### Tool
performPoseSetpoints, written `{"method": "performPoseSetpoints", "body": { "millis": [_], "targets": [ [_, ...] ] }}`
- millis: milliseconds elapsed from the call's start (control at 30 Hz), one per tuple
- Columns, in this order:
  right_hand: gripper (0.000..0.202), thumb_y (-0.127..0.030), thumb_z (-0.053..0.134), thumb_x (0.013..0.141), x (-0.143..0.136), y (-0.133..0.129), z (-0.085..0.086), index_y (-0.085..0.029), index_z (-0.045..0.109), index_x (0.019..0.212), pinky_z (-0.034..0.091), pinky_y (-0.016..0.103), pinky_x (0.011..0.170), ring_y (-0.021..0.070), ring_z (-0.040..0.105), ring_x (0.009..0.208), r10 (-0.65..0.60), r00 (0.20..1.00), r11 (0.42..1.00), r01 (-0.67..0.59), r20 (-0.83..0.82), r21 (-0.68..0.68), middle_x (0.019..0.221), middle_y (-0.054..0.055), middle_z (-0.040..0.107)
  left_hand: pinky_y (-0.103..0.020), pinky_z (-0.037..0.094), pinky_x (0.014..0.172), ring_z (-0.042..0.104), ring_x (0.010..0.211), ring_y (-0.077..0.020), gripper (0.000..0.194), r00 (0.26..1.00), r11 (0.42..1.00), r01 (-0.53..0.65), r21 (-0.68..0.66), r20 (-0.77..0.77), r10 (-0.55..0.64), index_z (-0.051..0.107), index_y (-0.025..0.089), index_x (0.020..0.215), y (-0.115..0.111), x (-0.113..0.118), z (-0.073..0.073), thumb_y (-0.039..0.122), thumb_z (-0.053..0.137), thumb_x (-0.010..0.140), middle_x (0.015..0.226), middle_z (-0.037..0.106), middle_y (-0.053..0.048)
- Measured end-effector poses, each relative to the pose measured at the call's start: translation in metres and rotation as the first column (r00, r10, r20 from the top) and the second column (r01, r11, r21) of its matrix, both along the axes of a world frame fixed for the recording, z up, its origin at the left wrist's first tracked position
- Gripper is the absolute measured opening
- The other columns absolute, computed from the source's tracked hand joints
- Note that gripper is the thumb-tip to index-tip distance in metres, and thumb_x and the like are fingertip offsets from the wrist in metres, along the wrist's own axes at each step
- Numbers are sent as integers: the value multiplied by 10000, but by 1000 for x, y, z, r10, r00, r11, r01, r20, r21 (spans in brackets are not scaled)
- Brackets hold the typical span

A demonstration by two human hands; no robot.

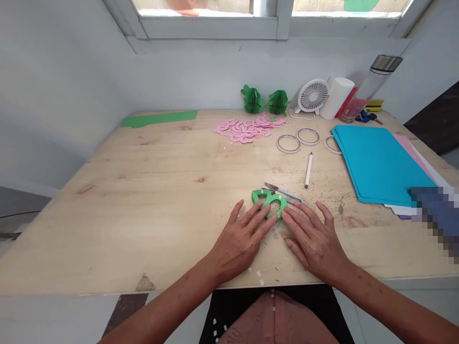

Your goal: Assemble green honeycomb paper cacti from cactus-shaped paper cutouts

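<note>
A small green paper piece (283,202) with cut-out openings and little white squares on top lies on the wooden table near its front edge. My left hand (242,239) rests palm down with fingers spread, its fingertips on the left and lower part of the green piece. From the right, my right hand (313,239) touches the piece's edge with its fingertips, fingers apart. Just behind the piece, scissors with light blue handles (292,196) lie with their blades pointing back left.
Pink paper cut-outs (247,130), tape rings (289,144) and a white pen (309,170) lie farther back. Blue sheets (383,162) are at the right. Along the wall stand green paper shapes (253,101), a white fan (313,96) and a bottle (369,88). Green strips (161,118) lie back left.
</note>
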State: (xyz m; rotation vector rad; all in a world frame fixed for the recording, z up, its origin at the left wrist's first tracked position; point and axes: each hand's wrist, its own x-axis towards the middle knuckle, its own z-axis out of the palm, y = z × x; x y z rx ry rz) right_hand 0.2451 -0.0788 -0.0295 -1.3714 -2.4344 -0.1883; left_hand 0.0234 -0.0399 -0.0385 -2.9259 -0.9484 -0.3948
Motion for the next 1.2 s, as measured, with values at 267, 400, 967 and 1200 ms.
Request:
{"method": "performPoseSetpoints", "body": {
  "millis": [267,400,967,1200],
  "targets": [
    [383,-296,508,894,-2,2,-5,-174,554,1254,188,560,1097,291,420,1291,8,1000,1000,-8,-6,6,1290,77,596,-548,129,1145,239,1408,-251,484,1000,1000,1,-18,9,-1,430,208,1352,0,-2,-5,150,423,871,1472,383,-63],
    [376,-282,506,894,-3,4,-4,-151,558,1242,196,547,1098,287,433,1275,30,1000,1000,-30,10,1,1286,82,598,-542,121,1149,240,1407,-252,506,1000,998,3,-60,24,-2,412,197,1367,0,-3,-6,146,429,864,1480,370,-59],
    [276,-292,489,885,-4,41,5,-206,606,1120,258,508,1022,296,453,1203,-154,977,988,150,-145,-39,1167,81,632,-552,165,1134,267,1394,-276,490,998,999,-27,-21,58,28,439,200,1353,-2,-1,-2,159,439,865,1456,411,-69],
    [288,-297,508,868,-8,47,4,-185,609,1114,276,501,1006,296,481,1170,-202,964,979,195,-173,-59,1152,83,648,-559,176,1127,289,1383,-276,477,998,999,-31,-15,53,32,439,198,1349,-2,0,-4,156,424,874,1448,424,-67]
  ]
}}
